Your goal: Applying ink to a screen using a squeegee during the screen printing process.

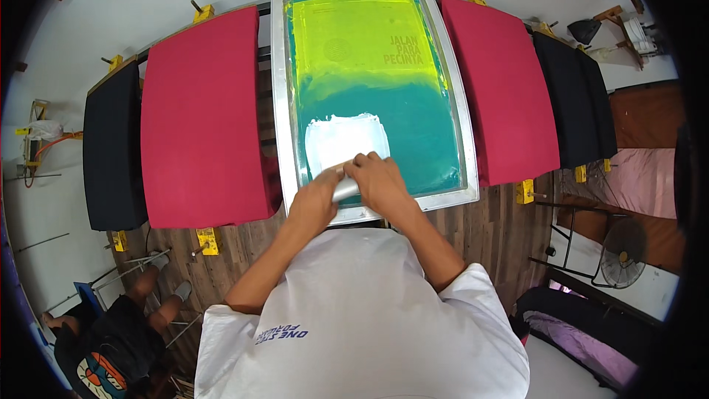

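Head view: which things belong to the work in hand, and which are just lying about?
In use: left hand and right hand gripping the squeegee; white ink; printing screen.

Lying about: red garments, black garments, floor fan.

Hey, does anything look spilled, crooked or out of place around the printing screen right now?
Nothing stands out. The white ink patch stays inside the screen frame, both hands grip the squeegee, and the red and black pallets look tidy.

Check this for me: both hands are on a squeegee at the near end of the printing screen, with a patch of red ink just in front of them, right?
Not quite. The ink in front of the hands is white, not red, as the head view shows. The rest holds: the left hand and right hand both grip the squeegee at the near end of the screen.
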Motion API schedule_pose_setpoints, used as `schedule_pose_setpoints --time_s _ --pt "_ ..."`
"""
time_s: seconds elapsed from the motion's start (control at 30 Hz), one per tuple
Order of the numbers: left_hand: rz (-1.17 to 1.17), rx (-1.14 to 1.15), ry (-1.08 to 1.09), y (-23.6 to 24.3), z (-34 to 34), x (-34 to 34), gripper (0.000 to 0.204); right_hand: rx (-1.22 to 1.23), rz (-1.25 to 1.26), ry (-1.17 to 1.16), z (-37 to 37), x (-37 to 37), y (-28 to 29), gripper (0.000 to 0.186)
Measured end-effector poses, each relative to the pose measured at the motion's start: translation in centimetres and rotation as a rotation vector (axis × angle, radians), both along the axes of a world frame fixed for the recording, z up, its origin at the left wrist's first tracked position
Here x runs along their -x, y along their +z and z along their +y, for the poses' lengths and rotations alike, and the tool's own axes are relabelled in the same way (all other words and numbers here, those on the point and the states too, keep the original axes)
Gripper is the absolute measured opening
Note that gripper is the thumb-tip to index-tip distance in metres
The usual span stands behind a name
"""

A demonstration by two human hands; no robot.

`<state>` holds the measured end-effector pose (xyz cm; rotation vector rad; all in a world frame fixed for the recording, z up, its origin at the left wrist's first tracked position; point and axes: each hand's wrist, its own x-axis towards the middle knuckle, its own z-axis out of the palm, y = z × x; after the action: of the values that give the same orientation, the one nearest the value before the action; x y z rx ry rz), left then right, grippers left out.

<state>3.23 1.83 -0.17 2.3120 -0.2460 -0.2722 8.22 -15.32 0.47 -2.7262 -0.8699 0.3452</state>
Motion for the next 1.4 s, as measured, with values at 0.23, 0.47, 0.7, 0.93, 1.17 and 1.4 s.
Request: schedule_pose_setpoints --time_s 0.23,0.47,0.7,0.93,1.17,1.4 --pt "0.017 0.055 -0.085 1.1 -1.6 -0.9 0.055 0.017 0.019 -0.121 -1.9 1.6 2.0 0.036" --pt "-0.174 -0.021 -0.108 -2.5 -0.3 -3.0 0.064 -0.017 -0.231 -0.165 -0.5 1.5 -1.3 0.029" --pt "-0.087 -0.044 -0.052 -0.2 -0.6 2.6 0.057 -0.053 -0.034 -0.057 -1.0 4.7 0.0 0.037" --pt "-0.141 -0.022 0.079 0.3 -0.9 -1.7 0.056 -0.090 -0.072 -0.083 -0.6 -0.3 0.5 0.033" --pt "-0.085 -0.007 0.053 -1.6 -0.5 -0.3 0.057 -0.113 -0.011 -0.076 -0.5 0.9 -1.4 0.034" --pt "0.083 0.015 0.006 0.4 -1.1 3.0 0.051 -0.077 0.187 -0.078 -1.1 4.2 2.0 0.046"
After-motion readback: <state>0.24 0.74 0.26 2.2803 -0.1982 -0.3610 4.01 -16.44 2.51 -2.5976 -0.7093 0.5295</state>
